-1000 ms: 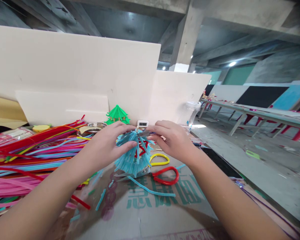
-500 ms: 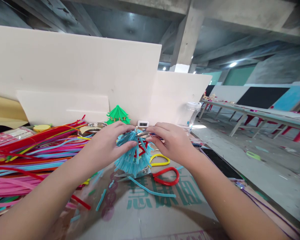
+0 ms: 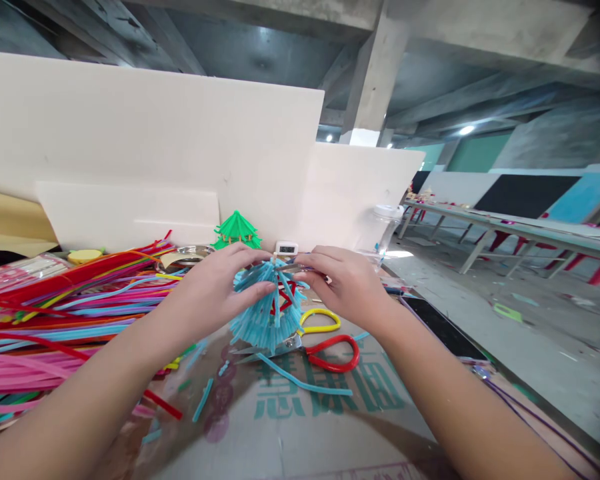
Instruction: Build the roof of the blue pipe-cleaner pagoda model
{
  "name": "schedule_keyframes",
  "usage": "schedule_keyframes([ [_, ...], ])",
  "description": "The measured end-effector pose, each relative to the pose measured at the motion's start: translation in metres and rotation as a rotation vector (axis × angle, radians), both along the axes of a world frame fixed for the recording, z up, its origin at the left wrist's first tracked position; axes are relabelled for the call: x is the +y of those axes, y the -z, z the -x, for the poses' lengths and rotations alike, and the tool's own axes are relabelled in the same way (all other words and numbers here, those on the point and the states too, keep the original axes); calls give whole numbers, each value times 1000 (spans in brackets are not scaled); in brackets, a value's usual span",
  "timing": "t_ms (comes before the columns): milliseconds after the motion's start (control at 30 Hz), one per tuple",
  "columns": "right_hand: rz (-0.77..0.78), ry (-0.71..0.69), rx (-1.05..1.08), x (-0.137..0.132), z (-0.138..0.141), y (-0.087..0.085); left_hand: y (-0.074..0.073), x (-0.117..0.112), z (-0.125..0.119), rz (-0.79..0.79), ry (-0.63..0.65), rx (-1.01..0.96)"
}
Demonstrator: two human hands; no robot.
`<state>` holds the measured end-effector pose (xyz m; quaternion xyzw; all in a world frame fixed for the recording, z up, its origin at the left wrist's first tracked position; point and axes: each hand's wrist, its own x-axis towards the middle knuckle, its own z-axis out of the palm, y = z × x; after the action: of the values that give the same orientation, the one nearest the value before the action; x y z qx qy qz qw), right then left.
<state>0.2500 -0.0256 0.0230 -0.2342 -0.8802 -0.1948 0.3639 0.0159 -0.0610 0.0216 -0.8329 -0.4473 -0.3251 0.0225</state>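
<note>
A light-blue pipe-cleaner model (image 3: 263,327), roof-shaped with red zigzag pieces on its side, stands on the cardboard in front of me. My left hand (image 3: 225,277) pinches it near the top, thumb in front and fingers behind. From the right, my right hand (image 3: 347,283) is closed on a slim metal tool that looks like tweezers (image 3: 289,267), its tips against the top of the model. Much of that tool is hidden by the fingers. Scissors (image 3: 335,357) with one red and one yellow handle lie beneath the model. A cut blue pipe cleaner (image 3: 305,385) lies closer to me.
Bundles of coloured pipe cleaners (image 3: 80,313) cover the left side. Behind stand a green tiered model (image 3: 237,230), a small digital timer (image 3: 287,249) and a clear bottle (image 3: 380,230) before a white board (image 3: 155,140). A phone (image 3: 443,328) lies at the right edge.
The metal tool in my right hand has shifted its angle slightly at the model's top. Both hands stay almost in place.
</note>
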Motion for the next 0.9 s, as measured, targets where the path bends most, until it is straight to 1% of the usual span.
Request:
schedule_keyframes([
  [167,16,-8,14,-1,-4,-5,1,0,0,-2,2,-15],
  [367,-63,-38,-28,0,2,-2,1,-1,-1,-22,7,14],
  [533,-92,-34,-39,0,2,-2,1,-3,-2,-16,2,21],
  [900,-64,-62,-27,4,1,0,0,-3,-2,-18,4,21],
])
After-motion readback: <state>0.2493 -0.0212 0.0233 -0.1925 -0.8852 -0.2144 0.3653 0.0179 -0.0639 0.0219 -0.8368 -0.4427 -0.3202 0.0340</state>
